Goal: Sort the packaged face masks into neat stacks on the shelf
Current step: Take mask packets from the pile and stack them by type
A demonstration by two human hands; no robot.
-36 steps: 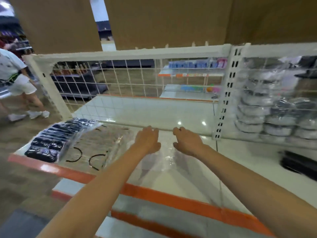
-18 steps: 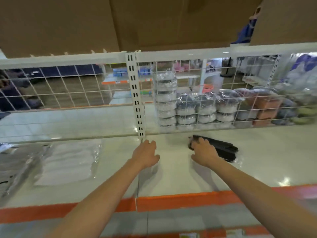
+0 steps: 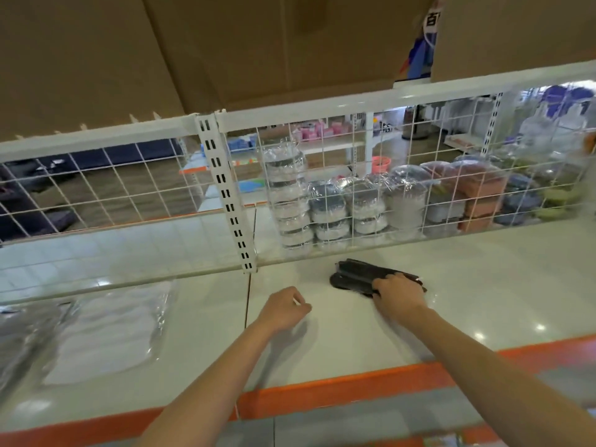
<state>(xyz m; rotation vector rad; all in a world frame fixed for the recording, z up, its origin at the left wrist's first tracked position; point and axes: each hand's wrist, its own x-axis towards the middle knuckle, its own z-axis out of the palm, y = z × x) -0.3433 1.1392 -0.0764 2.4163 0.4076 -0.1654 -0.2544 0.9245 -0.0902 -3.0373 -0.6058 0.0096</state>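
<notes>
Black mask packs (image 3: pixel 358 275) lie under the right hand (image 3: pixel 398 295), its grip clamped on them; left hand (image 3: pixel 283 308) loosely curled.

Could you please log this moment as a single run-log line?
right hand: grips black mask pack on shelf | left hand: loosely curled, holds nothing | white mask pack: flat, far left

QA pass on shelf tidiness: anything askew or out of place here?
Yes. The black mask pack under the right hand lies alone and at an angle to the wire grid, far from the clear packs at the shelf's left end. No damage shows.
</notes>
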